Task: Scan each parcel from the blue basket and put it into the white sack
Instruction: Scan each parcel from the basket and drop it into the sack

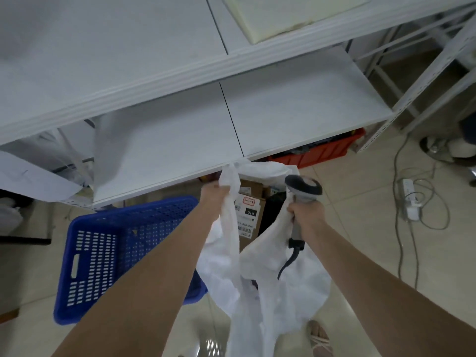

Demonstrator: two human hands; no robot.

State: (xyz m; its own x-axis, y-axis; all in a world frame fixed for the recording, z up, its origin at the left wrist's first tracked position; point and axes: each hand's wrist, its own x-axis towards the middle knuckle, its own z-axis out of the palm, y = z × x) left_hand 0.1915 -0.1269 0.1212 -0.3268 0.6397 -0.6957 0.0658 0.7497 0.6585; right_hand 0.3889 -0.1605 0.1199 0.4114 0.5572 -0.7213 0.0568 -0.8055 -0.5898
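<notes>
Gripping the white sack (270, 274) rim, my left fingers (219, 188) clench cloth; my right fingers (296, 211) clasp scanner (304, 191) and rim, parcels (248, 215) between them.

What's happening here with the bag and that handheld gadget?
A person is holding a white sack open with both hands. The left hand grips one edge; the right hand grips the other edge together with a barcode scanner. Cardboard parcels with labels already lie inside the sack. The blue basket beside it on the floor looks empty, as far as it shows.
</notes>
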